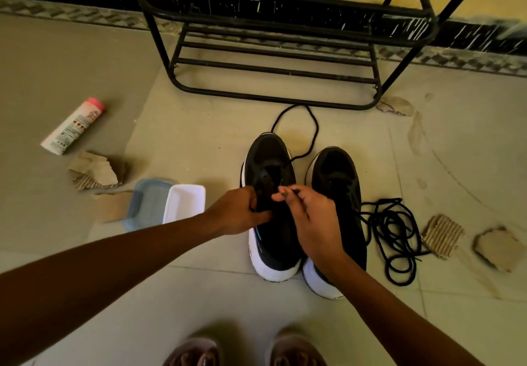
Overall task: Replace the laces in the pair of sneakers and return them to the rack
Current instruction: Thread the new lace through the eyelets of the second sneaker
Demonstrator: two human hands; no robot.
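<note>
Right hand (310, 217): thumb and forefinger pinch the dark tip of the lace (315, 126), the other fingers loosely curled below. Left hand (239, 211): fingers curled round the eyelet edge of the left shoe (271, 151), steadying it; I cannot tell whether it also traps a strand. Both hands meet over the shoe's throat. From there the lace runs forward over the toe and loops across the floor (199, 137) to just short of the rack (273, 100). The right shoe (338, 171) stands just beside the left, toes toward the rack. A second lace (396, 231) lies coiled on the floor at its right.

I judge the step to be threading the left shoe, at an early stage, since most of the lace lies free. The next move calls for guiding the pinched tip through an eyelet and drawing the slack through without twisting.
</note>
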